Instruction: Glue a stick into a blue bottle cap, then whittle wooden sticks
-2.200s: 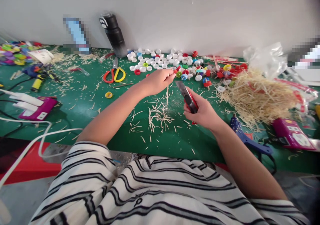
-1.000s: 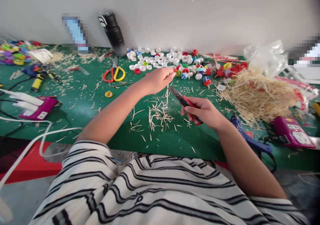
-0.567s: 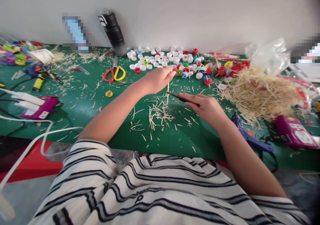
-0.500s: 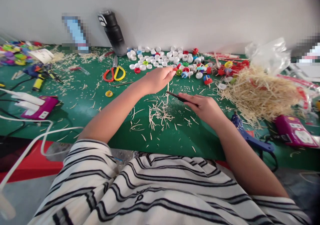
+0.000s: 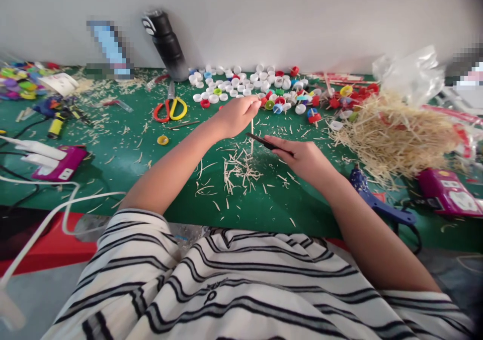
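My left hand (image 5: pixel 238 114) is closed around the upper end of a thin pale wooden stick (image 5: pixel 252 140). The stick points down above a small heap of wood shavings (image 5: pixel 241 173) on the green tabletop (image 5: pixel 211 217). My right hand (image 5: pixel 302 158) grips the dark handle of a knife (image 5: pixel 260 141), its blade aimed left and crossing the stick below my left hand. Whether the edge bites into the wood is too small to tell. Beyond my hands lie many bottle caps (image 5: pixel 228 86), mostly white, some with short sticks through them.
Scissors (image 5: pixel 171 108), a yellow cap (image 5: pixel 162 140) and a black bottle (image 5: pixel 166 46) stand or lie left of centre. At right are a pile of thin sticks (image 5: pixel 403 134), a blue glue gun (image 5: pixel 381 204) and a magenta box (image 5: pixel 449 191). A white cable (image 5: pixel 75 199) crosses the left edge.
The knife blade has shifted slightly left across the stick, with my right hand moving a little up and left. My left hand keeps its hold. The whole view has tilted slightly.
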Demonstrator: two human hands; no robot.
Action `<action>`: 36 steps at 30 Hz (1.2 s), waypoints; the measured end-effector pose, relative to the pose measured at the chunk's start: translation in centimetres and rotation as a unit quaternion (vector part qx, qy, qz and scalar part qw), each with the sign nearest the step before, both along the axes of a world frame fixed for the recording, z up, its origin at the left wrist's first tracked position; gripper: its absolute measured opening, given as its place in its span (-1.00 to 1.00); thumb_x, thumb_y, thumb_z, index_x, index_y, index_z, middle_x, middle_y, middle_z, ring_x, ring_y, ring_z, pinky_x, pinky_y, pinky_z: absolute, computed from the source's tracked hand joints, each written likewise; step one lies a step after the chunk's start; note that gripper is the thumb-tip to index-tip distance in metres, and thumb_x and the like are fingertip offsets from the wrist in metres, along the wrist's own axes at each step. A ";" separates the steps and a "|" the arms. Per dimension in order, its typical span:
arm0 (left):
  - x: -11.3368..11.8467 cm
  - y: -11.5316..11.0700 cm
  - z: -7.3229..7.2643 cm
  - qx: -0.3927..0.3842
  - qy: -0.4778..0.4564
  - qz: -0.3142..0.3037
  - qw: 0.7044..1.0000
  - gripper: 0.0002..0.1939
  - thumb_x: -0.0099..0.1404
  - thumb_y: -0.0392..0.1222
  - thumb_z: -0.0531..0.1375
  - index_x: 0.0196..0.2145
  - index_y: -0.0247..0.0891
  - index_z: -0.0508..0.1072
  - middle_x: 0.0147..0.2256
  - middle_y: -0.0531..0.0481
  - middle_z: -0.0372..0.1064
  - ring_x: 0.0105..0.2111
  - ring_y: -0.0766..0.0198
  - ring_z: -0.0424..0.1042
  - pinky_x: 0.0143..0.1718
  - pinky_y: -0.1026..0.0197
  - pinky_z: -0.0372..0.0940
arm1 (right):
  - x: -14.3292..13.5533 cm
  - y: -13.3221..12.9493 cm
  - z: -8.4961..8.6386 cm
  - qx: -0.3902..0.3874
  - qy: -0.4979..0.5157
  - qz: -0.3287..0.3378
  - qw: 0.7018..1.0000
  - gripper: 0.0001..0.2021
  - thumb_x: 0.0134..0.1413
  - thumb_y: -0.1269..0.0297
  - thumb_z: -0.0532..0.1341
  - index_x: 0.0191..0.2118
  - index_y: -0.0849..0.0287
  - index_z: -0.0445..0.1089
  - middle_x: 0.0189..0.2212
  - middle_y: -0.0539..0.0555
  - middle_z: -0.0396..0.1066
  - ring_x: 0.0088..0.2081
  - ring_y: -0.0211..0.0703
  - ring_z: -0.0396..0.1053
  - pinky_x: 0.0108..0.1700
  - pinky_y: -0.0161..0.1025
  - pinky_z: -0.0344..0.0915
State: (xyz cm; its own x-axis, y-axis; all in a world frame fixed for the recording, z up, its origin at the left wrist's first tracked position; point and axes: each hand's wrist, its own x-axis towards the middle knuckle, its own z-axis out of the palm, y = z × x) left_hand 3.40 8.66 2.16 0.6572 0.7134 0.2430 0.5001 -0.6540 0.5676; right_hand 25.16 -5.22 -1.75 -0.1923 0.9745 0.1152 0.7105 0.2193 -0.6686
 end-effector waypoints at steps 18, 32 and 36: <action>-0.3 0.0 -0.1 0.031 0.012 0.027 0.999 -0.62 0.55 -0.05 -0.10 -0.46 -0.14 0.07 -0.55 0.07 0.10 -0.54 0.27 0.07 -0.40 0.09 -0.01 | -1.4 0.1 0.2 -0.014 -0.008 -0.011 1.000 -0.53 0.41 0.15 0.15 0.37 -0.16 0.39 0.19 0.00 0.52 0.05 0.11 0.58 0.13 0.11 0.49; -0.7 0.5 -0.3 0.059 0.029 0.057 0.996 -0.58 0.54 -0.06 -0.09 -0.51 -0.14 0.03 -0.60 0.07 0.05 -0.57 0.27 0.04 -0.41 0.08 -0.05 | -0.8 -1.3 0.5 -0.025 0.003 -0.017 1.000 -0.53 0.39 0.13 0.16 0.34 -0.11 0.43 0.21 0.02 0.50 0.04 0.08 0.58 0.02 -0.01 0.53; -0.3 0.1 -0.3 0.061 0.027 0.053 0.996 -0.58 0.55 -0.03 -0.09 -0.49 -0.14 0.07 -0.60 0.06 0.09 -0.56 0.27 0.06 -0.39 0.09 -0.02 | -1.4 -0.7 0.5 -0.020 -0.021 -0.030 0.999 -0.52 0.39 0.15 0.15 0.36 -0.13 0.41 0.17 0.03 0.54 -0.07 0.08 0.61 -0.11 0.00 0.53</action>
State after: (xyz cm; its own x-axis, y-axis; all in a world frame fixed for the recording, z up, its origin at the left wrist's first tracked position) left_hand 3.11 8.76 1.89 0.5938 0.7473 0.2982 0.5984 -0.6579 0.4573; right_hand 23.73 -5.96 -1.25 -0.1367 0.9883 0.0680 0.7498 0.1481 -0.6449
